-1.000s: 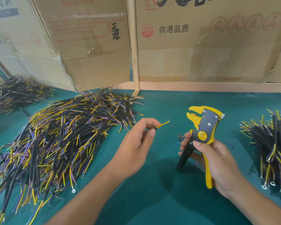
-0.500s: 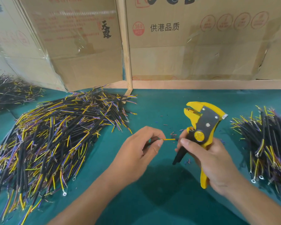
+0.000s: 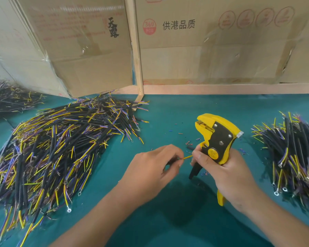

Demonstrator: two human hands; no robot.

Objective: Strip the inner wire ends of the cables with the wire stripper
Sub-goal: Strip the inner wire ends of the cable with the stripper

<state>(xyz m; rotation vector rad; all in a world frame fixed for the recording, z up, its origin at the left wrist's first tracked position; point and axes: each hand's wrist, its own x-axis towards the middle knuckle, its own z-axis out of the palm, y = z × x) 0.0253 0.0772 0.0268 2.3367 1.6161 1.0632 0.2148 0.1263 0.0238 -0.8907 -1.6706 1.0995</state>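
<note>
Over green table [image 3: 168, 113], left hand [image 3: 150, 168] pinches yellow wire [image 3: 187, 157] beside right hand [image 3: 227, 175] gripping stripper [image 3: 216, 139].

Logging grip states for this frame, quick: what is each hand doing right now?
Left hand: pinches a yellow inner wire of a cable.
Right hand: grips the wire stripper, its thumb touching the wire's tip.

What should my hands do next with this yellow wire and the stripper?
Probably lift the thin yellow inner wire, pinched by the left hand, up into the yellow-and-black wire stripper's head. The wire tip sits low beside the right hand, below the head.
</note>
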